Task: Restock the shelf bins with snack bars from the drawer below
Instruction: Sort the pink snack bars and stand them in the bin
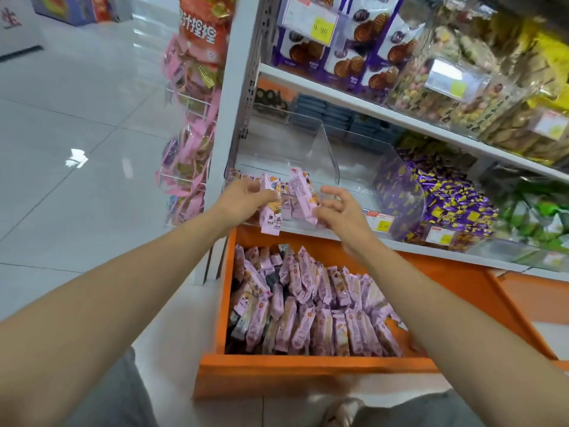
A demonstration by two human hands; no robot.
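Two hands work at shelf level, above the open drawer.

1. L hand point(249, 195): fingers curled round the left side of a bunch of pink bars point(297, 192), thumb on top. Firm hold.
2. Drawer point(277, 372): orange, pulled out below the shelf, well stocked w/ the same bars. Supply looks ample.
3. Bunch: held at the front lip of the clear bin point(326, 155), not yet inside it.
4. Bin: near empty; a few bars lie along its left front edge.
5. R hand point(341, 211): fingers loosely spread, tips at the right side of the bunch. Can't tell whether it grips or only steadies.
6. Candy bin point(446, 208), next right: full of purple wrappers, behind a clear divider.

Step in hand (est.): transfer, drawer to bin, at the deposit stage. Task looks early, given the bin level vs. drawer stock.

Next move calls for:
- lifting the bunch over the lip and back into the bin;
- releasing both sides together so no bar drops to the drawer or floor;
- keeping left of the divider;
- then reaching down for another handful.
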